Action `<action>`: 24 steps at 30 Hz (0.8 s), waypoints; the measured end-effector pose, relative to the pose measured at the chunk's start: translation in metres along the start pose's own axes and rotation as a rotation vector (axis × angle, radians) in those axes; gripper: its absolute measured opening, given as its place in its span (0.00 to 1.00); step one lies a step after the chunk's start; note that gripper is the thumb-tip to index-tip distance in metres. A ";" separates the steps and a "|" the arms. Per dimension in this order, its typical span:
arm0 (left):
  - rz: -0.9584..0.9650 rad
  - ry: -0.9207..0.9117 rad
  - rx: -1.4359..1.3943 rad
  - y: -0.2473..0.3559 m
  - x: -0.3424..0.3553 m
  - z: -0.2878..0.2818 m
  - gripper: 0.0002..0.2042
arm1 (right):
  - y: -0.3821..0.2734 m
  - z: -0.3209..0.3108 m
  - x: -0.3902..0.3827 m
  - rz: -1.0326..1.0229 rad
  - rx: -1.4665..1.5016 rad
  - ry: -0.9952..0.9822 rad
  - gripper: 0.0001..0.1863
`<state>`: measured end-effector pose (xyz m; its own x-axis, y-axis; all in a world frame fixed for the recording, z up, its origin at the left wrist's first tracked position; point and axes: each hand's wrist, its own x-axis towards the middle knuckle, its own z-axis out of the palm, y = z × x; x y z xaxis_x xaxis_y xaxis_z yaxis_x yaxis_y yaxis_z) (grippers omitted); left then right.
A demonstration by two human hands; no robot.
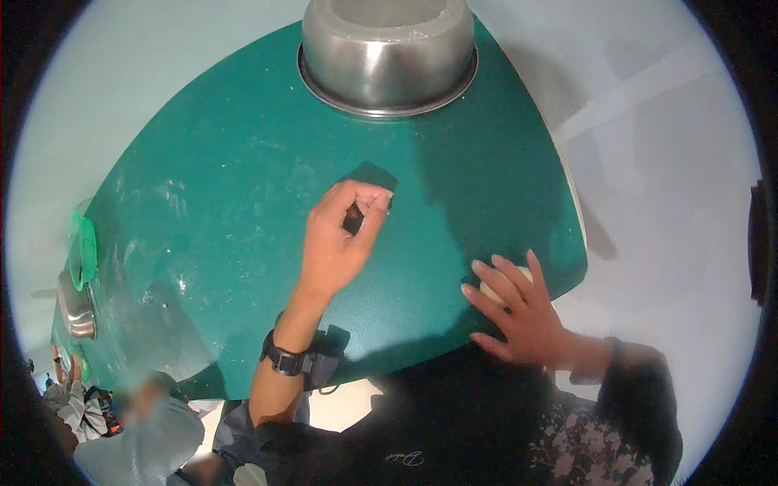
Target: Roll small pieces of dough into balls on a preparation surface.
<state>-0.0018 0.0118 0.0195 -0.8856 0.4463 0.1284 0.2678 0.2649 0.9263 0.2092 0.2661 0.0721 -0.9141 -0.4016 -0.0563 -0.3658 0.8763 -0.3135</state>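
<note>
My left hand (348, 227) is raised over the middle of the green tabletop (243, 162), thumb and fingers pinched together with white residue on their tips; whatever they may hold is too small to make out. At the table's right front edge, my right hand (515, 316) lies over a pale, rounded dough-like lump (523, 275), its fingers spread and mostly covering it. A dark watch-like strap (284, 356) is on my left wrist.
A large steel pot (385, 65) sits on the table's far end. At the left edge are a green plastic item (81, 251) and a steel container (77, 308). Other people (138, 437) are at the lower left, beside the table.
</note>
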 end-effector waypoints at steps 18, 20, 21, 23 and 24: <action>-0.025 0.000 -0.006 0.006 0.000 0.002 0.03 | 0.044 -0.015 0.025 0.018 0.260 0.447 0.23; -0.023 -0.002 -0.014 0.007 0.001 0.001 0.03 | 0.044 -0.002 0.017 -0.037 0.201 0.421 0.23; -0.026 -0.002 -0.013 0.005 0.001 0.001 0.03 | 0.045 0.002 0.016 -0.038 0.203 0.420 0.23; 0.025 0.002 0.009 0.000 0.001 0.002 0.07 | 0.046 0.007 0.016 0.165 0.076 0.308 0.21; 0.018 0.003 0.016 0.000 0.001 0.000 0.07 | 0.043 0.004 0.025 0.161 0.086 0.307 0.21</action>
<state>-0.0024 0.0122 0.0193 -0.8819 0.4482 0.1461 0.2895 0.2703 0.9182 0.1714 0.2928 0.0533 -0.9735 -0.1504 0.1720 -0.2089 0.8911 -0.4029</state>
